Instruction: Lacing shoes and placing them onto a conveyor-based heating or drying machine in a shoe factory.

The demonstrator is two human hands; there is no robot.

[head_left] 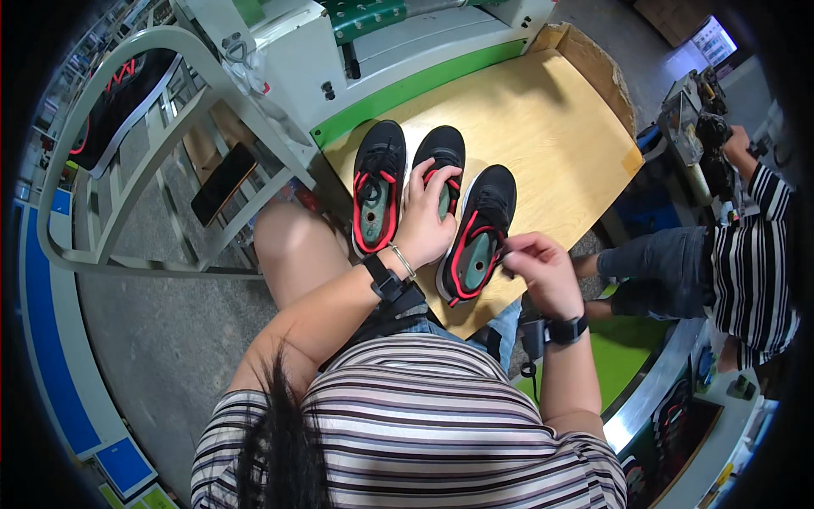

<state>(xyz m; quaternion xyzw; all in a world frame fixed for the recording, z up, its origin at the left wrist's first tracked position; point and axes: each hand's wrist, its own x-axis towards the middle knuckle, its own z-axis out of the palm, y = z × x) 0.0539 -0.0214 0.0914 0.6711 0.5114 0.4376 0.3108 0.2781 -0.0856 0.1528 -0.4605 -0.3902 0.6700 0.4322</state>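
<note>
Three black shoes with red collar linings and green insoles rest side by side on the wooden board. Over the opening of the middle shoe point(447, 142) curl the fingers of my left hand point(428, 222), gripping it and hiding part of its insole. The left shoe point(383, 151) lies close beside it, untouched. At the collar of the right shoe point(494, 197), the thumb and fingers of my right hand point(547, 270) are pinched together. Whatever is between those fingertips is too small to make out.
The wooden board point(560, 127) has a cardboard edge point(598, 64) at its far right. A white and green machine point(373, 85) stands behind. To the left, a metal rack point(102, 246) holds a phone point(224, 184) and another shoe point(127, 102). A co-worker point(755, 263) is at the right.
</note>
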